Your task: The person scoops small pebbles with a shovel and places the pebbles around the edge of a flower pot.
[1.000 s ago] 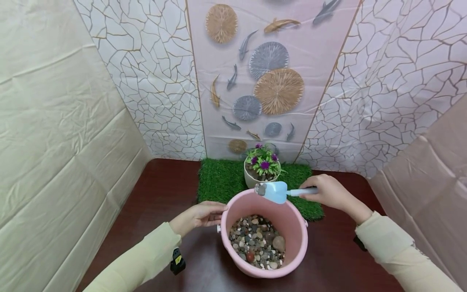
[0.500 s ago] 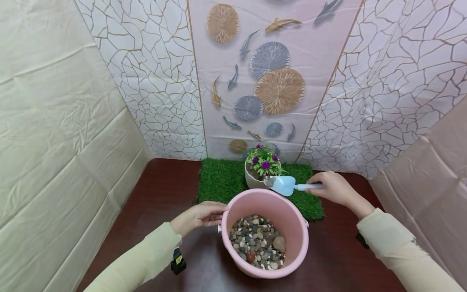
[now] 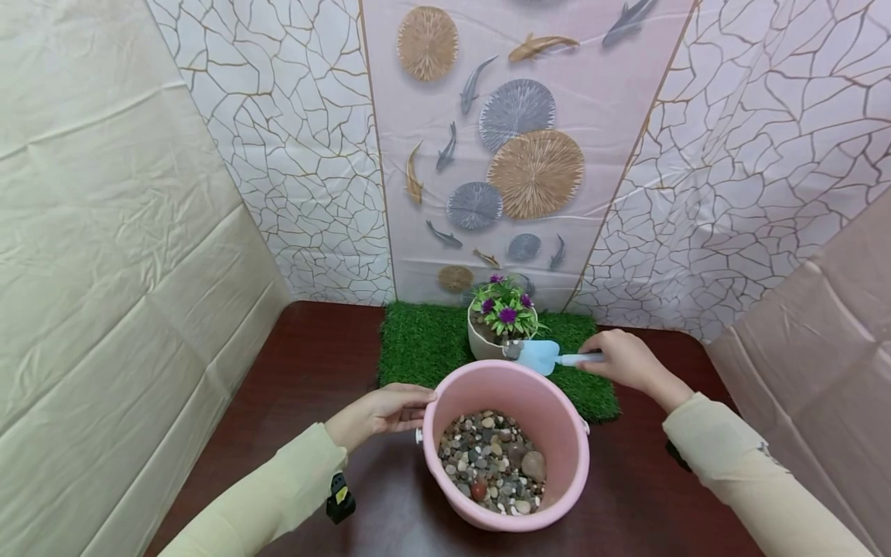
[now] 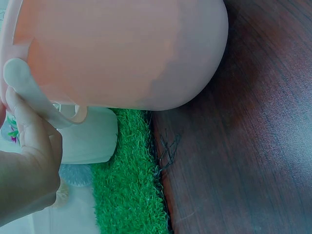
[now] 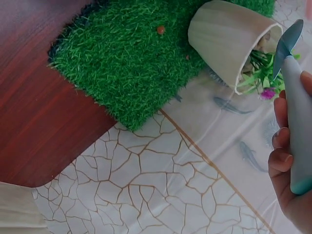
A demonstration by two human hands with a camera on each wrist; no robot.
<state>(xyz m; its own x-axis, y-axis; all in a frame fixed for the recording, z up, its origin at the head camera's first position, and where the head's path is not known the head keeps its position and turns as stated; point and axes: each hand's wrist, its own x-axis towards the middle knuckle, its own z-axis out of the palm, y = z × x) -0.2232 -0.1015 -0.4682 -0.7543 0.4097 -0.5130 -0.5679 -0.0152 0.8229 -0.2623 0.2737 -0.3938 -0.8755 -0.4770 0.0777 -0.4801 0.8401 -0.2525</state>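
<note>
My left hand [image 3: 383, 410] grips the left rim of a pink bucket [image 3: 574, 464], thumb on the edge. The left wrist view shows its fingers at the bucket's white handle [image 4: 34, 95]. Mixed pebbles [image 3: 487, 464] cover the bucket's bottom. With curled fingers, my right hand [image 3: 623, 360] holds the grip of a light blue trowel [image 3: 537, 357]. A few grey stones [image 3: 513, 350] lie at the blade's tip, which overlaps the front rim of a white flowerpot [image 3: 483, 344]. Purple flowers [image 3: 508, 316] and green leaves fill the pot, with brown soil showing at the left.
The flowerpot stands on a green turf mat [image 3: 425, 340] behind the bucket. A small reddish pebble [image 5: 160, 29] lies on the mat. The dark red wooden table [image 3: 327, 340] meets patterned cloth [image 3: 320, 193] at the back and plain cloth along both sides.
The trowel with its stones has moved from over the bucket's far rim, away and right, to the flowerpot's front rim. The left hand and bucket have stayed in place.
</note>
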